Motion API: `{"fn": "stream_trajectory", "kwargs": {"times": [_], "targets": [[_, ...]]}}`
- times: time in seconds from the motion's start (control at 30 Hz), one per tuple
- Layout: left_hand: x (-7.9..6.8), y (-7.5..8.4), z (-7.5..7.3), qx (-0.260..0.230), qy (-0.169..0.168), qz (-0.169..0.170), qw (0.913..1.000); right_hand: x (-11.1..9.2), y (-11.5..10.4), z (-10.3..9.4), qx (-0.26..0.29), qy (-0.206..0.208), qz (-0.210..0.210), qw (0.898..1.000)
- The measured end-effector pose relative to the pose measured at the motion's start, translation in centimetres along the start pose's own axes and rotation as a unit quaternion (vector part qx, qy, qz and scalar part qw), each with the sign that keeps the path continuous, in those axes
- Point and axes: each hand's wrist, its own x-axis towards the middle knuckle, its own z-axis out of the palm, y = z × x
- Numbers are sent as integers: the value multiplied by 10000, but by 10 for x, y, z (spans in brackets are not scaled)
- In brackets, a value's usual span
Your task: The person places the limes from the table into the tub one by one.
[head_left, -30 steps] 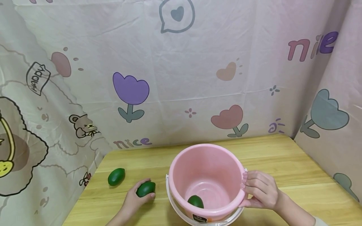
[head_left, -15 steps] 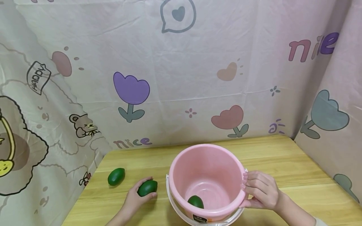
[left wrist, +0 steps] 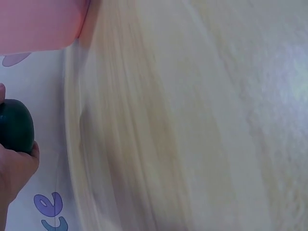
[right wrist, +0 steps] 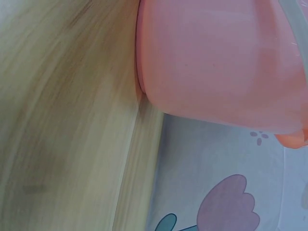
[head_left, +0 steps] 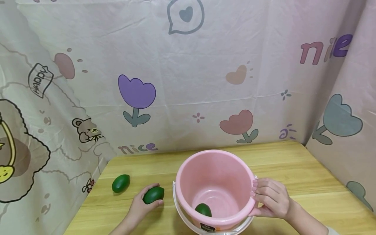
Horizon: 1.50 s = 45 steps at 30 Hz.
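Printed cloth (head_left: 188, 65), the largest element, hangs behind and on both sides of the wooden table (head_left: 293, 169). On the table stands the pink bucket (head_left: 217, 166), upright, mouth upward; its white handle (head_left: 182, 216) lies lowered along the near side. My right hand (head_left: 271, 199) grips the bucket at the right of its rim, fingertips on the edge and thumb lower down. My left hand (head_left: 141, 202), left of the bucket and apart from it, grasps one green fruit (head_left: 154, 195) between thumb and fingers; the left wrist view shows this fruit against the cloth, clear of the tabletop. A second fruit (head_left: 120, 183) lies on the table, farther left. A third fruit (head_left: 203, 209) rests inside the bucket, near side. Smallest: a dark label (head_left: 207, 227) on the bucket's outer front.
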Motion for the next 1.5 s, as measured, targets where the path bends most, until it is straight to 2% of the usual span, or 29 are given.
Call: {"fn": "stream_trajectory", "kwargs": {"times": [0.47, 1.5], "targets": [[-3, 10, -1, -282, 22, -125, 9995, 1, 1, 1, -27, 85, 12, 10000], [-17, 41, -13, -188, -113, 44, 9998, -2, -1, 0, 11, 107, 75, 9999]]}}
